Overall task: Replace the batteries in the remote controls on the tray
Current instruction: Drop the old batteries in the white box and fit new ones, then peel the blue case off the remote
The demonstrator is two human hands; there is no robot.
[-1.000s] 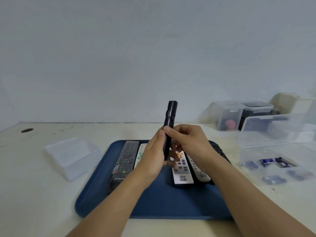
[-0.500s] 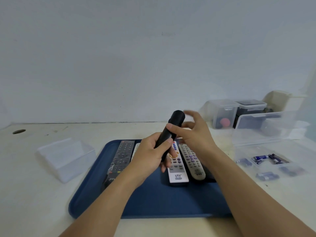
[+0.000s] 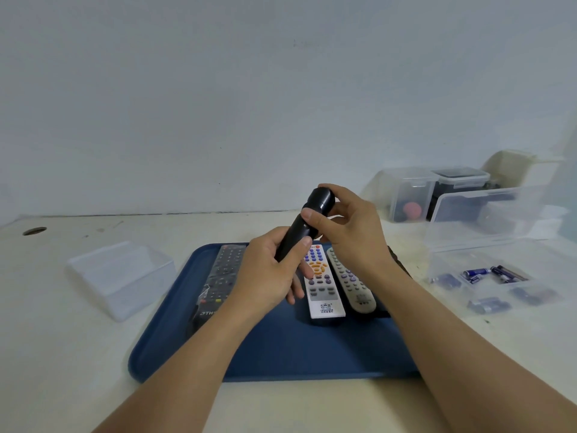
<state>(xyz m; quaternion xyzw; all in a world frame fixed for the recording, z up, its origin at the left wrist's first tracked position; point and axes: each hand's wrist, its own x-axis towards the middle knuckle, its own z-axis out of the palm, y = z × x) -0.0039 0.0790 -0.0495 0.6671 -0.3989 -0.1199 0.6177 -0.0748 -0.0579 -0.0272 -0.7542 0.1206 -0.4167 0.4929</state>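
Observation:
I hold a slim black remote (image 3: 307,222) tilted above the blue tray (image 3: 299,354). My left hand (image 3: 268,273) grips its lower half. My right hand (image 3: 349,232) curls round its upper end, thumb pressed on its face. On the tray lie a long black remote (image 3: 220,282) at the left, a white remote with orange and blue buttons (image 3: 321,285), and a grey remote with purple buttons (image 3: 352,282). Loose blue batteries (image 3: 477,273) sit in a clear shallow box (image 3: 499,282) at the right.
A clear plastic lid or box (image 3: 120,276) lies left of the tray. Clear storage containers (image 3: 412,195) and an open clear lid (image 3: 487,217) stand at the back right against the wall. A small hole (image 3: 34,231) marks the table at the far left.
The black remote has tilted from upright to leaning right and away. My right hand opened for a moment, then closed round the remote's upper end.

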